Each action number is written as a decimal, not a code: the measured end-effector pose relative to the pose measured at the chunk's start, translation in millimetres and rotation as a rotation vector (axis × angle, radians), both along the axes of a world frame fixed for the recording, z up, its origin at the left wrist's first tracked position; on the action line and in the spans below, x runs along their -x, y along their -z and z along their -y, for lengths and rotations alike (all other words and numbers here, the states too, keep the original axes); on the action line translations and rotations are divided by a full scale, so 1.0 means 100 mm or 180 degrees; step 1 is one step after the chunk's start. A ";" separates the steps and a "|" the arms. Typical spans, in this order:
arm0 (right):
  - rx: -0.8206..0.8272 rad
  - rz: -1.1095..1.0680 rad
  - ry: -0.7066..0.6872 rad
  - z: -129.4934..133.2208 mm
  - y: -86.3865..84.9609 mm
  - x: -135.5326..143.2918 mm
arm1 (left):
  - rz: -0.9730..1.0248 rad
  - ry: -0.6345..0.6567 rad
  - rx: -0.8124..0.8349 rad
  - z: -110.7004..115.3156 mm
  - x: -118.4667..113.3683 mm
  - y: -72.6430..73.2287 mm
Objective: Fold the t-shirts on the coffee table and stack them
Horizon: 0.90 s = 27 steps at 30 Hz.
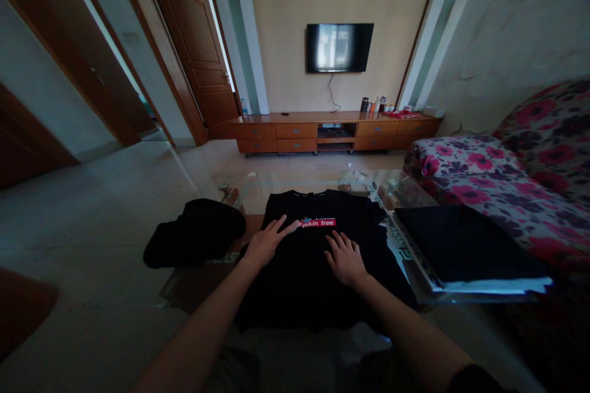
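A black T-shirt (304, 282) lies spread on the glass table (212, 184), its collar toward the far side. Across its chest runs a red print with white lettering (320, 223). My left hand (267, 242) rests on the shirt with fingers apart, the fingertips at the left end of the print. Flat on the cloth just below the print's right end is my right hand (345, 259), its fingers also spread. Neither hand grips the fabric.
Dark bunched cloth (196, 230) lies on the table's left side. A stack of folded dark clothing (470, 245) sits at the right, near a flowered sofa (470, 159). Beyond the table stand a low wooden cabinet (295, 132) and a wall-mounted television (340, 48).
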State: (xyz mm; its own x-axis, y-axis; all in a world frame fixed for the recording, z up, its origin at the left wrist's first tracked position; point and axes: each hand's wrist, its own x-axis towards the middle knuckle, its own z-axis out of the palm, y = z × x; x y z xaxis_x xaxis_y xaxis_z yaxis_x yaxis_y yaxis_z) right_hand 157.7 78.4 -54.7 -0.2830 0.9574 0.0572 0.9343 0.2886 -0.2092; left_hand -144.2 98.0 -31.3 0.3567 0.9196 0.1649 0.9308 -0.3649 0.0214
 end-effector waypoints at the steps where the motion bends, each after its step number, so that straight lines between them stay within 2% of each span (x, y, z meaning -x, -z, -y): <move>1: -0.0010 0.0003 -0.0005 0.00 0.00 0.00 | -0.0101 0.0010 0.0036 0.02 -0.07 0.06; 3: -0.0012 0.0003 -0.0018 0.00 0.00 0.00 | -0.0165 -0.0123 -0.0013 0.03 -0.12 0.19; 6: 0.0010 -0.0010 -0.0032 0.00 -0.01 0.00 | -0.0069 -0.0361 0.0066 -0.01 -0.05 0.36; 10: 0.0015 -0.0029 -0.0033 0.00 0.00 -0.01 | 0.0135 -0.0397 0.0229 -0.03 0.06 0.46; 14: -0.0004 -0.0033 -0.0043 -0.01 0.02 -0.02 | 0.0309 -0.0262 0.0486 -0.01 0.12 0.42; 17: -0.0007 -0.0031 -0.0046 -0.02 0.04 -0.03 | 0.0491 -0.0174 0.0550 -0.05 0.27 0.36; 19: -0.0007 -0.0040 -0.0046 -0.02 0.04 -0.03 | 0.0720 -0.0367 0.0441 -0.11 0.46 0.32; 23: -0.0010 -0.0041 -0.0035 -0.03 0.06 -0.02 | 0.1185 -0.1255 0.0480 -0.20 0.92 0.27; 25: -0.0025 -0.0042 -0.0025 -0.03 0.07 -0.01 | 0.1224 -0.1409 0.0634 -0.18 1.07 0.25; 27: -0.0041 -0.0045 -0.0030 -0.02 0.07 -0.01 | 0.1232 -0.1325 0.0842 -0.15 1.12 0.23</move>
